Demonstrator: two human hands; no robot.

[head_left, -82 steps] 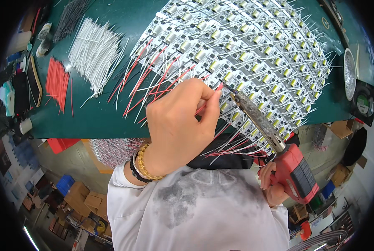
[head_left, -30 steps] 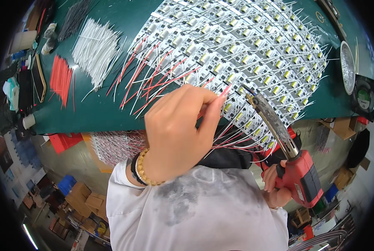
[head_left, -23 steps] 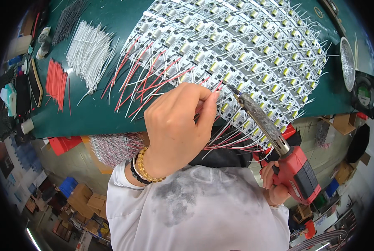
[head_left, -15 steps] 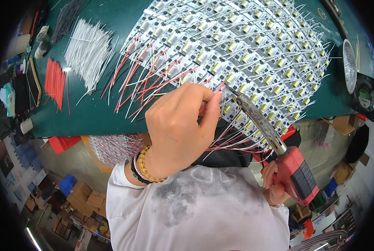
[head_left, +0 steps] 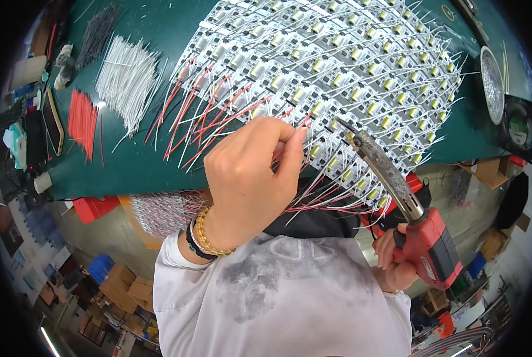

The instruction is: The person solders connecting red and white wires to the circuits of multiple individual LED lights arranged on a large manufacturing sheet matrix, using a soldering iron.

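My left hand (head_left: 248,166) is closed in a pinch at the near edge of a sheet of small white circuit boards (head_left: 337,77). Between its thumb and forefinger is a thin red wire (head_left: 306,121), whose end stands above the boards. My right hand (head_left: 392,262) grips the red and black handle of a soldering gun (head_left: 429,253). The gun's dark tip points up and left over the boards, a little to the right of the red wire and apart from it. Red and white wires (head_left: 200,113) fan out from the board edge left of my left hand; white wires rise from the other rows.
Loose bundles of red wires (head_left: 82,122), white wires (head_left: 129,77) and black wires (head_left: 98,35) lie on the green table (head_left: 158,172). At the right stand a round metal dish (head_left: 492,83) and a small black fan (head_left: 519,128). Cardboard boxes (head_left: 120,285) sit below, left.
The soldering gun has moved right, its tip drawing away from my left fingertips. My left hand, still pinching the red wire, has shifted slightly left.
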